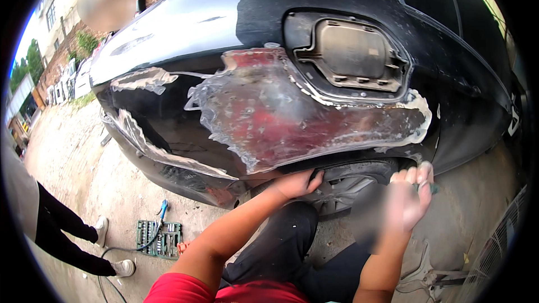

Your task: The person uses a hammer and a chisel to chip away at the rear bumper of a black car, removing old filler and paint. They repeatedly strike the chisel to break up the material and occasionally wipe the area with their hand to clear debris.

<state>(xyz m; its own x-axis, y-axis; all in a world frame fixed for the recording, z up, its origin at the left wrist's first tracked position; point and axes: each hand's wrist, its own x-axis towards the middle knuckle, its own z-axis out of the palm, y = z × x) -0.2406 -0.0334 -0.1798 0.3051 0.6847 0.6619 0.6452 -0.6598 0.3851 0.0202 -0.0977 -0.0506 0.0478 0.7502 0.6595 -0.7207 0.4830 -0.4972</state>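
Where paint (266, 14) ends, car panel (269, 120) mottled, reddish

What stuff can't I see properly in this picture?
In the head view:
Right hand: anything held, hidden by fingers and blur.
Wheel: top hidden by bodywork, part by a knee.
Tools in green case: too small to name.
Standing person: upper body cut off by dark rim.

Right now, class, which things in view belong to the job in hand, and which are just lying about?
Seemingly the job:
black car
its scraped, reddish patch
wheel near the left hand

Seemingly just lying about:
open green toolkit
blue-ended hose across it
wire grille
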